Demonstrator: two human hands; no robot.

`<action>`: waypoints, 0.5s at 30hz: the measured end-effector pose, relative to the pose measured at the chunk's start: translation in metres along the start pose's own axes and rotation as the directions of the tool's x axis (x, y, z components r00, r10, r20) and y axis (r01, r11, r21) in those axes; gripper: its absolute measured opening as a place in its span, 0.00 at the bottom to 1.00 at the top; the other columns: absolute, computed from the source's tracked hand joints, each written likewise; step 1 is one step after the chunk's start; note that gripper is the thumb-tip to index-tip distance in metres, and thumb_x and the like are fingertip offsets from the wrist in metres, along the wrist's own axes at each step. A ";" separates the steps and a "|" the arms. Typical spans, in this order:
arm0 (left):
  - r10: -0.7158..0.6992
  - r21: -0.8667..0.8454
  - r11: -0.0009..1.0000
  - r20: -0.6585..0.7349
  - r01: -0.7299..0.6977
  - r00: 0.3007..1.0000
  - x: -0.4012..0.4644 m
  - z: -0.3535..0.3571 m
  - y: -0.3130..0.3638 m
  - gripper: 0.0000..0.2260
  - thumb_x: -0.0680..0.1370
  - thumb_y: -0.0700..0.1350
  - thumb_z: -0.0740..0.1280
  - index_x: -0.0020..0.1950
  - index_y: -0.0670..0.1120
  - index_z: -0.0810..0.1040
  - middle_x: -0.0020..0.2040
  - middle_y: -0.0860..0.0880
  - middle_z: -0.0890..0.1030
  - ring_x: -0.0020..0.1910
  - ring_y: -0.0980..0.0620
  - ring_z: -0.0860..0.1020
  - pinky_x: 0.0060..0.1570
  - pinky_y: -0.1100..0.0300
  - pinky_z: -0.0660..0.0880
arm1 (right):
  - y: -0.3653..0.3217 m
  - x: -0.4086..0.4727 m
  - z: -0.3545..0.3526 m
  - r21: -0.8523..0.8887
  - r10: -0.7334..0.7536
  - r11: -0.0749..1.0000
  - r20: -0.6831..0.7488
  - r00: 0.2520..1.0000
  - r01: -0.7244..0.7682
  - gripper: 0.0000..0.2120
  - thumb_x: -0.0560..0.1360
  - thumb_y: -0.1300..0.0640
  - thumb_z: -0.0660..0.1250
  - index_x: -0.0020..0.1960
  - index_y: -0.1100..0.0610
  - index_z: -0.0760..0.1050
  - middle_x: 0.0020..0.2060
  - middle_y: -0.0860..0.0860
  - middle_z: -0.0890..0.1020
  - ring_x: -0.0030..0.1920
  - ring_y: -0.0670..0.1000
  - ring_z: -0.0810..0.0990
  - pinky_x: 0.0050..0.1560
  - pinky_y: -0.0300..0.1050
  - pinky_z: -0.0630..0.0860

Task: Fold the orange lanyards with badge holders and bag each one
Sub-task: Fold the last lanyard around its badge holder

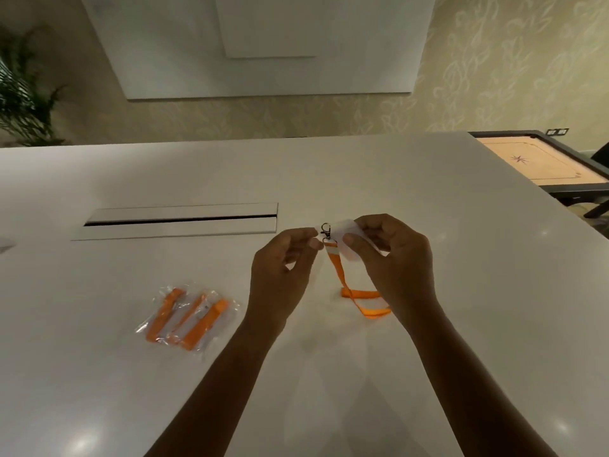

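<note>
An orange lanyard (356, 293) hangs from between my hands down to the white table (461, 258), its loop lying on the surface. Its metal clip (326, 229) sticks up at the top. My right hand (392, 258) holds the clear badge holder (349, 239) with thumb and fingers. My left hand (283, 258) is raised just left of the clip, fingers curled, pinching at the strap's top end. Several bagged orange lanyards (188, 319) lie in clear plastic bags to the left.
A long cable slot with a metal lid (181, 221) is set into the table behind the bags. A carrom board (540, 163) stands beyond the table's right edge. A plant (23, 94) is at far left.
</note>
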State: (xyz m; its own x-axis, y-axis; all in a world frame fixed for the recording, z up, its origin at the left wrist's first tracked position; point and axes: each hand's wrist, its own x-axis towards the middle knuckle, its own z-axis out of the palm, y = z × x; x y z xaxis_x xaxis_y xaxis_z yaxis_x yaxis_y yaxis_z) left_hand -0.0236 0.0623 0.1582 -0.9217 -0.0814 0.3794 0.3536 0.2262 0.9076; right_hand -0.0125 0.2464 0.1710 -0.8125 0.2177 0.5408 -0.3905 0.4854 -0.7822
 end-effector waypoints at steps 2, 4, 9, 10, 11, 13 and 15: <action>-0.004 -0.014 1.000 0.009 0.004 1.000 0.002 -0.012 0.003 0.08 0.82 0.43 0.71 0.60 0.48 0.84 0.45 0.54 0.88 0.47 0.56 0.87 0.51 0.68 0.81 | -0.009 -0.001 0.009 0.013 -0.018 1.000 -0.010 1.000 0.018 0.12 0.75 0.59 0.80 0.54 0.46 0.84 0.45 0.29 0.83 0.48 0.33 0.85 0.48 0.25 0.78; -0.008 -0.027 1.000 -0.012 0.008 1.000 0.003 -0.023 0.005 0.08 0.82 0.42 0.70 0.60 0.47 0.84 0.43 0.54 0.88 0.45 0.57 0.87 0.48 0.70 0.80 | -0.017 -0.003 0.017 0.064 0.002 0.998 -0.007 1.000 -0.002 0.15 0.75 0.59 0.80 0.51 0.39 0.82 0.42 0.30 0.86 0.48 0.36 0.87 0.48 0.27 0.80; 0.067 0.072 0.995 -0.072 -0.062 0.995 0.009 -0.045 0.013 0.07 0.80 0.46 0.73 0.56 0.56 0.83 0.46 0.61 0.86 0.48 0.63 0.83 0.42 0.75 0.75 | -0.030 -0.006 0.032 0.231 0.111 0.965 0.050 0.993 -0.120 0.13 0.74 0.55 0.80 0.48 0.36 0.84 0.43 0.36 0.90 0.46 0.42 0.90 0.49 0.41 0.86; 0.078 0.070 0.995 -0.054 -0.074 0.995 0.010 -0.050 0.015 0.08 0.80 0.46 0.73 0.57 0.57 0.83 0.47 0.61 0.86 0.50 0.63 0.83 0.43 0.75 0.75 | -0.032 -0.007 0.034 0.257 0.123 0.957 0.072 0.990 -0.138 0.12 0.74 0.55 0.80 0.48 0.38 0.84 0.43 0.38 0.90 0.46 0.44 0.90 0.50 0.44 0.87; 0.094 0.072 0.993 -0.034 -0.091 0.995 0.011 -0.054 0.016 0.08 0.80 0.46 0.73 0.57 0.57 0.84 0.48 0.61 0.86 0.51 0.62 0.83 0.44 0.74 0.76 | -0.036 -0.008 0.036 0.281 0.134 0.947 0.094 0.986 -0.156 0.11 0.74 0.55 0.80 0.49 0.39 0.85 0.44 0.40 0.91 0.47 0.45 0.90 0.51 0.46 0.87; 0.122 0.084 0.989 -0.004 -0.121 0.993 0.011 -0.062 0.020 0.09 0.80 0.45 0.73 0.56 0.59 0.83 0.48 0.62 0.86 0.50 0.62 0.84 0.45 0.73 0.78 | -0.042 -0.009 0.041 0.332 0.163 0.922 0.129 0.978 -0.198 0.10 0.74 0.55 0.79 0.51 0.43 0.86 0.46 0.42 0.91 0.48 0.47 0.90 0.52 0.46 0.88; 0.139 0.099 0.985 -0.010 -0.138 0.990 0.011 -0.068 0.023 0.08 0.80 0.45 0.73 0.54 0.59 0.83 0.46 0.63 0.86 0.46 0.60 0.85 0.45 0.68 0.81 | -0.047 -0.009 0.047 0.360 0.198 0.902 0.149 0.969 -0.240 0.09 0.75 0.56 0.79 0.54 0.48 0.86 0.48 0.44 0.91 0.49 0.47 0.90 0.52 0.45 0.87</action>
State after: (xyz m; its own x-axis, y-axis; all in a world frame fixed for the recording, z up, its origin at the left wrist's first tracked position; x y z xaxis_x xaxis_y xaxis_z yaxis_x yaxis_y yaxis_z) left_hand -0.0151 0.0001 0.1954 -0.8617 -0.0588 0.5040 0.4596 0.3305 0.8244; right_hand -0.0069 0.1818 0.1886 -0.9289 0.1814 0.3228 -0.3130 0.0810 -0.9463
